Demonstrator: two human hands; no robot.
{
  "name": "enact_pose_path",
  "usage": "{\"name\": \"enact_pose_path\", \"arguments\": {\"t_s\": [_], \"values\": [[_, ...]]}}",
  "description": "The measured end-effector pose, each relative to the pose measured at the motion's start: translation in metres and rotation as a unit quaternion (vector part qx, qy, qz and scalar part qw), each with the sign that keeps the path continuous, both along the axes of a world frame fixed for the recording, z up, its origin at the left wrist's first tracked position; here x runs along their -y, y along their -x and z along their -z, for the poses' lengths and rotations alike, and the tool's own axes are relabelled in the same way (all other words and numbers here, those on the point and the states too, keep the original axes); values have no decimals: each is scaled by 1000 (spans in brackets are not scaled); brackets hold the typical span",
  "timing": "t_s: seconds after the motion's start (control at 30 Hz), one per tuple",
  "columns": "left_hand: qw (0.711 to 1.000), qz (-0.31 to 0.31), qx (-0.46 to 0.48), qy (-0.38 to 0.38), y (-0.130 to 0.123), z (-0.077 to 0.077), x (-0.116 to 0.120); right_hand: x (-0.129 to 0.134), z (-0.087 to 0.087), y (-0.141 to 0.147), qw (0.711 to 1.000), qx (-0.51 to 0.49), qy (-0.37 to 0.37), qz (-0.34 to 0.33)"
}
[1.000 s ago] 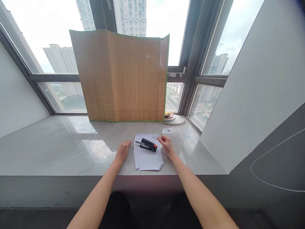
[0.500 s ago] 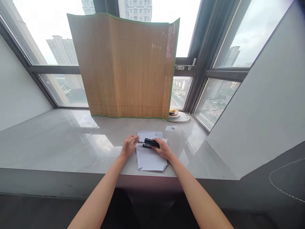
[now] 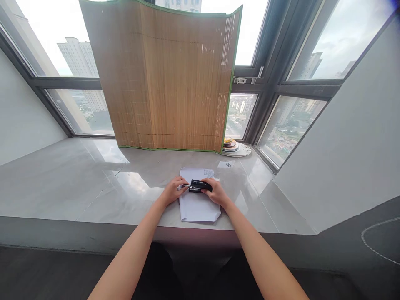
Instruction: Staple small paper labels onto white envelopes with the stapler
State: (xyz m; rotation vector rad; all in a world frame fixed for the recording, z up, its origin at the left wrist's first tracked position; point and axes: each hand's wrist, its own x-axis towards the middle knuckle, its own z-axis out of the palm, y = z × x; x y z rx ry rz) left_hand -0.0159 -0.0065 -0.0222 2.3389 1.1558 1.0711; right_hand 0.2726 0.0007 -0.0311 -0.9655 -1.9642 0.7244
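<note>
A black stapler (image 3: 200, 184) is in my right hand (image 3: 216, 191), which wraps round its right end. Its upper and lower arms stand apart toward the left. My left hand (image 3: 175, 189) pinches a thin metal part (image 3: 185, 186) at the stapler's left end; the fingertips partly hide it. Both hands are over a white sheet of paper (image 3: 200, 208), folded or stacked, with a printed block near its top right corner. Two small dark strips, which look like staples (image 3: 228, 165), lie on a pale scrap right of the paper.
The grey tiled sill (image 3: 78, 179) ends at a front edge near my body. A bamboo mat (image 3: 181, 83) with green edging stands against the window. Stacked plates or discs (image 3: 233, 148) sit in the right corner. Walls slope in on both sides.
My left hand has moved right, closer to the stapler, and less of the thin metal part shows between them. The view has tilted slightly downward.
</note>
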Motion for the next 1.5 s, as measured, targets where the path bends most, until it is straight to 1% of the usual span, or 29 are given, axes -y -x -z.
{"name": "enact_pose_path", "arguments": {"t_s": [0.27,0.57,0.7,0.9,1.0,1.17,1.23,1.33,1.4,1.5], "values": [[999,26,30,18,-1,-4,3,0,-1,1,1000,-2,-5,3],[999,21,33,28,-1,1,0,0,-2,-1,1000,-3,-8,1],[998,7,29,57,0,-2,1,0,-4,-1,1000,2,-5,4],[997,9,35,63,0,-6,1,1,-5,-3,1000,-27,0,15],[996,-5,61,70,1,-8,1,0,-5,-5,998,-62,15,26],[987,-33,141,74,6,-10,6,2,-9,-10,991,-115,60,25],[984,-21,157,86,7,-11,10,4,-12,-11,991,-119,65,8],[987,25,131,90,5,-13,14,10,-15,-10,993,-97,43,-43],[991,46,109,68,4,-14,14,13,-16,-6,993,-73,29,-84],[993,53,103,27,3,-14,12,16,-15,-1,990,-39,13,-136]]}}
